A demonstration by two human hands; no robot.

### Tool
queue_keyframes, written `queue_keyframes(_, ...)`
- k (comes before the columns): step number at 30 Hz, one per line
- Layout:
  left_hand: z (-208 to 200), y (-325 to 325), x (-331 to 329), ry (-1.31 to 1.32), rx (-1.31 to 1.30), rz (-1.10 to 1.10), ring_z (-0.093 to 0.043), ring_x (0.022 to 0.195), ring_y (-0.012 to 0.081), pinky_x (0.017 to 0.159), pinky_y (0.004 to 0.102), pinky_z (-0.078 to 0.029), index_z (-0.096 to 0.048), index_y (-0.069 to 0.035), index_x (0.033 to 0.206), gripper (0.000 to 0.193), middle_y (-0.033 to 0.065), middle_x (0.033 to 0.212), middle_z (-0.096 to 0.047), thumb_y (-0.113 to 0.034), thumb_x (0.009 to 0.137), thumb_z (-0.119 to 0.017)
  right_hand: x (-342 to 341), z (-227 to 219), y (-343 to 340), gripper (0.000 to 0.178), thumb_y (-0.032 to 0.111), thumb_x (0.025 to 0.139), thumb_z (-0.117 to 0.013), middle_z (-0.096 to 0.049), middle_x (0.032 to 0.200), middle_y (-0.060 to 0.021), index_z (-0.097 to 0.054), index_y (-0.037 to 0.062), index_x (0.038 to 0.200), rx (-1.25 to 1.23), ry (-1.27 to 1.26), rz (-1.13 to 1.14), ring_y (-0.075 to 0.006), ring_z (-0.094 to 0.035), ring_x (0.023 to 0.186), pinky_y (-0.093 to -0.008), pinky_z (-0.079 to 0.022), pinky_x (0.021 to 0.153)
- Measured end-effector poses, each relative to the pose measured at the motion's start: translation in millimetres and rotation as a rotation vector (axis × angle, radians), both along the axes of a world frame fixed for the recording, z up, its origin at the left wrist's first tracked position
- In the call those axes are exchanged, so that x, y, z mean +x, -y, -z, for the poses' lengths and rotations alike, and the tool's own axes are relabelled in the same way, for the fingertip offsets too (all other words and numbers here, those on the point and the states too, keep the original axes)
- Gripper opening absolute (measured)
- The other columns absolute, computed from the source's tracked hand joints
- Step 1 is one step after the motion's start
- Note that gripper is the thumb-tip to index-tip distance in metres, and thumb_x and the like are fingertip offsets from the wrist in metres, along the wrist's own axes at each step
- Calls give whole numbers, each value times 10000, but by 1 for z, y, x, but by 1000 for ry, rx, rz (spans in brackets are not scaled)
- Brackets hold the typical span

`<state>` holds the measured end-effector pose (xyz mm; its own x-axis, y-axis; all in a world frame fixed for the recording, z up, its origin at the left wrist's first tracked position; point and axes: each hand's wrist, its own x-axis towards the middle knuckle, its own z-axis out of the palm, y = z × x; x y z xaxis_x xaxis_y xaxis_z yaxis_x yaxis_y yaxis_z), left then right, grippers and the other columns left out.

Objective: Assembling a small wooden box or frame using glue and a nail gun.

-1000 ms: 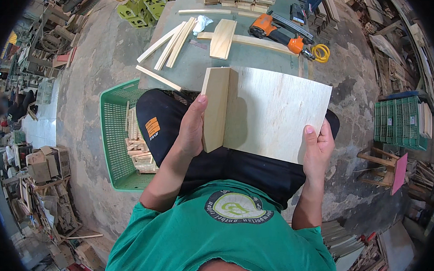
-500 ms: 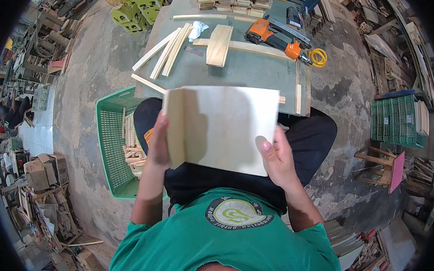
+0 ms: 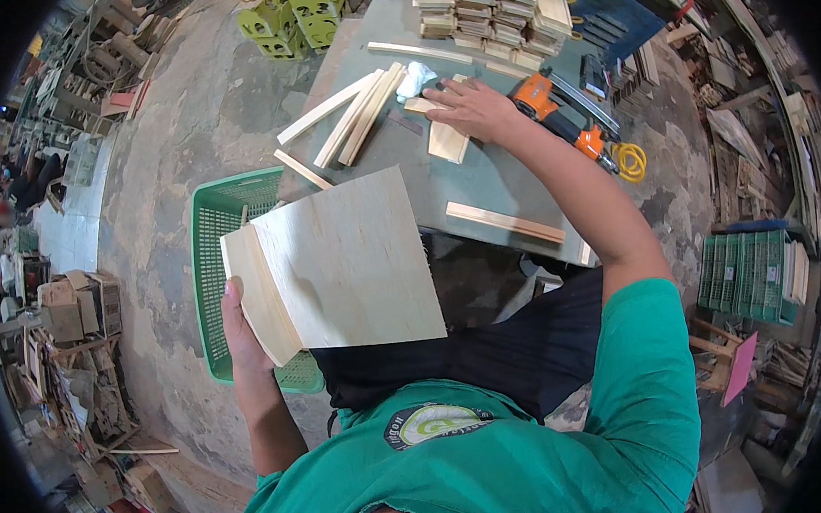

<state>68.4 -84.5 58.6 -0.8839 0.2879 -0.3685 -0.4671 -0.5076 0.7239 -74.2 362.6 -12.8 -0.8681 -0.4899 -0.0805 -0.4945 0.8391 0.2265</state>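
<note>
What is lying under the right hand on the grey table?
The right hand rests on a short flat wooden board on the grey table. The board's far end is covered by the palm, so anything beneath it cannot be seen.

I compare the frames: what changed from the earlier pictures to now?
The right hand let go of the plywood panel and reached forward to a short wood piece on the table. The left hand alone keeps its grip on the panel. The green basket stayed.

Grey-green table [image 3: 480, 174]: stacked wood blocks [image 3: 490, 6] at twelve o'clock, loose strips [image 3: 357, 115] at ten, orange nail gun [image 3: 556, 119] at two, single slat [image 3: 504, 222] at five, short board [image 3: 448, 141] mid-table.
</note>
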Motion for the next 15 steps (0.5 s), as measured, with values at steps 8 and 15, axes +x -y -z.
queue_keyframes(8,6,-18,-12,22,-59,-6,-597,1187,284,994,421,-508,-360,-8,1473,685,175,1357,-544,-505,1008,-443,48,-79,26,405,178,801,-746,-614,1280,-104,-551,65,1138,-332,185,280,-284,-596,1171,-472,-451,1028)
queue_keyframes(15,9,-58,-21,-7,-109,13,-603,1136,252,964,390,-507,-415,-21,1434,619,153,1304,-570,-460,1003,-481,193,-64,49,582,-53,853,-567,-610,1239,-122,-415,19,1410,-2116,580,960,-194,-639,1063,-346,-526,917)
